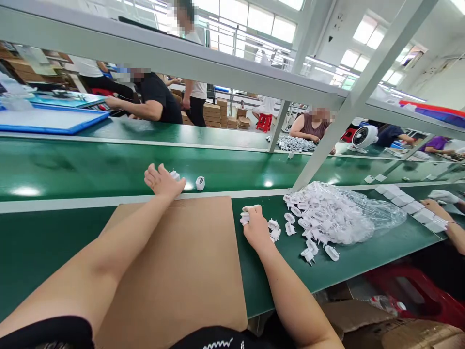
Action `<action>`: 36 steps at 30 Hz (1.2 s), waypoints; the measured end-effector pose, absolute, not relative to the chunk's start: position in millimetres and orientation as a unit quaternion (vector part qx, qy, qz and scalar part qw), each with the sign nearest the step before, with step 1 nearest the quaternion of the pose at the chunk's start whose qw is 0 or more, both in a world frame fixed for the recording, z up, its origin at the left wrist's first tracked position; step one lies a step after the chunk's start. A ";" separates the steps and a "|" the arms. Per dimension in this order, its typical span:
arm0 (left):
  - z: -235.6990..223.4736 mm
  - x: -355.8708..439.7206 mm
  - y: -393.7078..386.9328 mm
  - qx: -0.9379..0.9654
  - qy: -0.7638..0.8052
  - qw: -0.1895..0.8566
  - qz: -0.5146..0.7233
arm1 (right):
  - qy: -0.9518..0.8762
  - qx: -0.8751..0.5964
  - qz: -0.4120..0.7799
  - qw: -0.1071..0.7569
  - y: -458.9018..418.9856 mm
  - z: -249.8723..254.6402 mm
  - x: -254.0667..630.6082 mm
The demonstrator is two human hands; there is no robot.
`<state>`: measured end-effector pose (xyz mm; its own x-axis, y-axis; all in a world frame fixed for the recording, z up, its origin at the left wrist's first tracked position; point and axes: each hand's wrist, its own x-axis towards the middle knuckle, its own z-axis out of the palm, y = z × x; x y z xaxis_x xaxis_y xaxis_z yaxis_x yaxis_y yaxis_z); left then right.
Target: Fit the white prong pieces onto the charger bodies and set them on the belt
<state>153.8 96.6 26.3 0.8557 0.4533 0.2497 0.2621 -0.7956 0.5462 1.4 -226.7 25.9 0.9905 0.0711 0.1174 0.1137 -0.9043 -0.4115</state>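
My left hand [164, 183] reaches over the green conveyor belt with its fingers spread. Just behind its thumb is a white charger piece [175, 175], partly hidden by the hand; whether they touch I cannot tell. Another white charger housing [200, 183] stands upright on the belt to the right. On the green table, my right hand [255, 227] is closed with its fingers curled around a white plug piece [244, 218]. Close beside that hand lie several loose white plug pieces [274, 225]. A heap of similar plug pieces [316, 213] spills from a clear plastic bag [378, 213].
A brown cardboard sheet [181, 271] lies in front of me. A slanted metal post [323, 145] rises beyond the heap. At right, a co-worker's hand [432, 208] is by a row of white boxes [403, 199]. Other people sit across the belt near a fan [364, 136].
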 end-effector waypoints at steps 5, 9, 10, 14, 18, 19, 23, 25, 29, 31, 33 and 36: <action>17.0 156.4 64.2 0.964 -0.065 0.137 0.218 | -0.068 -0.923 -0.116 0.361 -225.8 15.2 3.9; 17.5 177.3 48.5 0.987 -0.142 0.075 -0.020 | -0.028 -0.848 -0.087 0.522 -222.5 6.5 10.2; 19.5 181.6 48.1 0.987 -0.143 0.068 -0.040 | -0.019 -0.826 -0.074 0.559 -221.6 5.1 11.9; 35.1 186.3 57.1 0.990 -0.122 0.060 -0.041 | -0.035 -0.730 -0.040 0.681 -217.7 5.1 16.7; 54.1 161.7 62.7 0.992 -0.114 0.057 0.011 | -0.052 -0.682 -0.014 0.729 -212.8 13.3 14.9; 56.9 150.2 60.7 0.991 -0.115 0.058 0.027 | -0.053 -0.667 -0.004 0.743 -211.6 16.1 13.4; 55.1 89.2 40.0 0.986 -0.133 0.071 0.065 | -0.057 -0.615 0.023 0.786 -207.6 26.6 5.8; 47.4 57.8 26.6 0.981 -0.161 0.073 0.078 | -0.067 -0.613 0.037 0.786 -206.4 29.8 2.5; 26.0 15.7 7.2 0.973 -0.187 0.107 0.080 | -0.122 -0.656 0.063 0.742 -205.5 29.5 -1.0; 15.9 6.0 2.8 0.967 -0.172 0.175 0.075 | -0.152 -0.707 0.028 0.690 -205.5 26.7 -1.4; 7.7 0.8 1.3 0.947 -0.159 0.274 0.061 | -0.154 -0.760 -0.030 0.630 -205.8 23.7 -1.1; -0.2 -2.9 1.8 0.908 -0.164 0.386 0.022 | -0.124 -0.803 -0.097 0.575 -207.6 22.3 -0.7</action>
